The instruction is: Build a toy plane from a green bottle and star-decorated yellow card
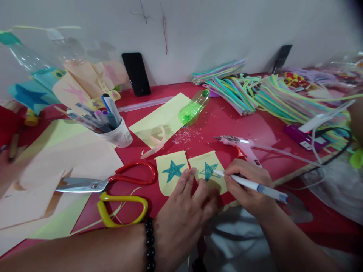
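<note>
In the head view my right hand grips a white marker pen with a blue end. Its tip touches a teal star on the right yellow paper piece, which is only partly coloured in. My left hand, with a black bead bracelet at the wrist, lies with fingers spread over the lower edges of that piece and the left yellow paper piece. A filled teal star shows on the left piece. Scissors with one red and one yellow handle lie left of my hand.
A cup of markers stands behind the scissors. Beyond the paper pieces are a yellow sheet, a green bottle part and a pink glue gun. A phone leans on the wall; pipe cleaners lie at back right.
</note>
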`<move>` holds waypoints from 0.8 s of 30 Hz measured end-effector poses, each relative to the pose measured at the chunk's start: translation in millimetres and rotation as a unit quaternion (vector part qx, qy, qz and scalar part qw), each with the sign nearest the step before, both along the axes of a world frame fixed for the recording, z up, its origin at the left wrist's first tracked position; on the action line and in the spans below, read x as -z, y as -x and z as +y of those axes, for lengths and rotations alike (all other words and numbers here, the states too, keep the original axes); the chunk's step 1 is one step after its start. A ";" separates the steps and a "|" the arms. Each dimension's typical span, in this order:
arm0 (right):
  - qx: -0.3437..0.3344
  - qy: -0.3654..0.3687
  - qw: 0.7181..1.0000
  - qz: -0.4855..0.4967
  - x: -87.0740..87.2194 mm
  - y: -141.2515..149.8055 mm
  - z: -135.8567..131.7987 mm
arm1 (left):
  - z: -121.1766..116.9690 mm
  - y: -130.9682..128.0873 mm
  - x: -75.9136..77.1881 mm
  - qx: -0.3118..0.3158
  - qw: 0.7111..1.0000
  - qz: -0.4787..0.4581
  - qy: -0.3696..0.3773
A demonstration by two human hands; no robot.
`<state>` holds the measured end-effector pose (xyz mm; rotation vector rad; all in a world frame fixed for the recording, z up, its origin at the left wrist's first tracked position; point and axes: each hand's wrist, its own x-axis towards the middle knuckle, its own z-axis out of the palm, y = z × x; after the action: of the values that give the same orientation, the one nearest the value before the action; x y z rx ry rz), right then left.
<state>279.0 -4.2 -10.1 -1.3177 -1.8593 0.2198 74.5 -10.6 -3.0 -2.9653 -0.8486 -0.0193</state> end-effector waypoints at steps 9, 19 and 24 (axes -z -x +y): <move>0.036 -0.007 0.999 -0.014 0.6 -1.0 0.6 | 0.4 -0.9 0.1 0.003 1.000 -0.003 -0.003; 0.017 -0.001 1.000 -0.008 -2.4 -0.2 -0.3 | 0.1 -0.4 -1.6 0.004 1.000 0.001 -0.003; 0.050 -0.016 0.999 -0.009 -3.5 0.7 -0.2 | -0.3 0.1 -1.7 0.002 1.000 0.003 -0.005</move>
<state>278.2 -4.3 -6.6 -1.3903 -1.7987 0.1270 74.4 -10.9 -1.3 -2.9557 -0.8408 -0.0153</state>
